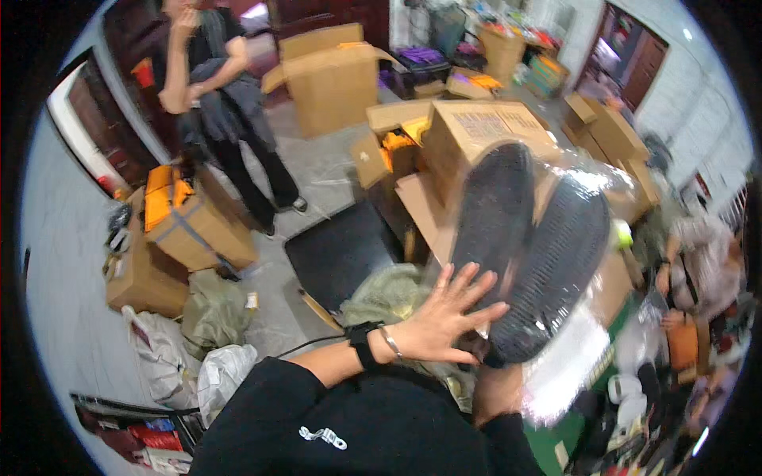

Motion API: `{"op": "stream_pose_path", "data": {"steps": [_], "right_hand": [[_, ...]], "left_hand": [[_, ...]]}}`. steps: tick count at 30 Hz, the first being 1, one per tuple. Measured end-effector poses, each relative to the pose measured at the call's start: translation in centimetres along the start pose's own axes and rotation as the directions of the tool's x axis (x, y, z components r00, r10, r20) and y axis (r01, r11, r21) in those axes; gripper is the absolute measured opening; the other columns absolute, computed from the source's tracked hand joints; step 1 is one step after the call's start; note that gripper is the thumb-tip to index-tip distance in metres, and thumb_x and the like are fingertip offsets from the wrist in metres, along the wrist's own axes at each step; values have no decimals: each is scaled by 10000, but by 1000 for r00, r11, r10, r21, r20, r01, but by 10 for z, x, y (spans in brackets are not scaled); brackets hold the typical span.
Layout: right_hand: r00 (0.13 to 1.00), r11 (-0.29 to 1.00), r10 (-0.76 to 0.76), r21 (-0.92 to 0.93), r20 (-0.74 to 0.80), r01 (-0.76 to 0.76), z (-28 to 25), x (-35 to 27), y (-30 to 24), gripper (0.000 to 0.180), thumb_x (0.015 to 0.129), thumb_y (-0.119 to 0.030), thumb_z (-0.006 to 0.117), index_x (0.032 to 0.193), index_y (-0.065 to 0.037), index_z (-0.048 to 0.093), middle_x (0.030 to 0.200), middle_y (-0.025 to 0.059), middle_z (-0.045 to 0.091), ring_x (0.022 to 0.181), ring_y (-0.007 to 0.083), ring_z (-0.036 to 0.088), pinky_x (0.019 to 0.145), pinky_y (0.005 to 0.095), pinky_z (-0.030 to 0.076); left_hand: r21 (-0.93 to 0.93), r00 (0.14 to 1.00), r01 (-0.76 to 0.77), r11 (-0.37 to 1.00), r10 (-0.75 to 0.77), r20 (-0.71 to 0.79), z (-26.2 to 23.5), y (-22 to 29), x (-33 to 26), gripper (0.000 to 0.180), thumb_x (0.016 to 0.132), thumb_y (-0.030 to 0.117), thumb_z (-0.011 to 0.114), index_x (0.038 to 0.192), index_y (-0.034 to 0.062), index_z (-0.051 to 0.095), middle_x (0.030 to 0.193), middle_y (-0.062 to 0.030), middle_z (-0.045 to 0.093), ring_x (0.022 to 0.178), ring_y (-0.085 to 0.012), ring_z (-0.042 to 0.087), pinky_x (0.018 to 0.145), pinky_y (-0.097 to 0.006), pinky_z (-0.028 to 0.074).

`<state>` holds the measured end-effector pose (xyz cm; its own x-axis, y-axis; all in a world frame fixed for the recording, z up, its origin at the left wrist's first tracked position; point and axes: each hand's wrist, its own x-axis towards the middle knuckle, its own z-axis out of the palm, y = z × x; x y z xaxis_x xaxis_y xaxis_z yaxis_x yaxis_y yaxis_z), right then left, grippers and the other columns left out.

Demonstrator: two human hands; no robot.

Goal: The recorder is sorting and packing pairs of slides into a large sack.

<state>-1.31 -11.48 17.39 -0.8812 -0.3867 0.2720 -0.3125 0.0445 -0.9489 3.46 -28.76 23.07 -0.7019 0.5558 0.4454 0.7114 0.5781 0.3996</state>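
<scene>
A pair of black shoe soles (548, 266) in shiny clear plastic is held up in front of me, toes pointing away. Whether uppers are attached on their far side is hidden. My left hand (460, 308), with a dark band and a bangle at the wrist, is open, its fingers spread against or just over the heel end. From below, my right hand (498, 379) supports the soles at the heel; its fingers are hidden behind them. A white sheet-like surface (567, 361), blown out by glare, shows beside the right wrist, above a green surface (559, 436).
Open cardboard boxes (484, 131) stand just beyond the soles. A black flat-topped seat or stand (345, 246) is ahead left. Taped boxes (194, 230) and sacks (214, 313) line the left. One person (230, 103) stands at far left; another (698, 262) works at right among loose goods.
</scene>
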Motion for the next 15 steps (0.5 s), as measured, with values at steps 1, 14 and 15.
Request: {"op": "stream_pose_path", "data": {"steps": [1,14,15], "right_hand": [[999,999,38,-8,-35,-38,11,22,-10,302,769,-84,505,1037,48,454,996,226,500,937,365,476,802,391,385],[897,939,343,77,-280,-335,16,-14,-13,313,775,-88,496,1052,51,453,1022,234,500,964,369,474,818,391,384],[872,924,381,89,-306,-373,13,-3,-18,313,775,-89,495,1053,51,452,1024,234,500,966,370,473,819,391,384]], "left_hand": [[-105,993,53,993,-63,-95,19,2,-9,906,625,514,670,1366,231,233,1431,-163,84,1302,-420,-18,999,-593,8],[-5,995,-1,1000,0,-95,60,21,-41,466,703,214,638,1152,300,549,1352,-140,324,1282,-359,193,1028,-497,116],[-50,999,-10,999,7,-52,51,27,-38,465,721,185,625,1165,294,539,1351,-145,326,1280,-360,197,1024,-502,124]]}}
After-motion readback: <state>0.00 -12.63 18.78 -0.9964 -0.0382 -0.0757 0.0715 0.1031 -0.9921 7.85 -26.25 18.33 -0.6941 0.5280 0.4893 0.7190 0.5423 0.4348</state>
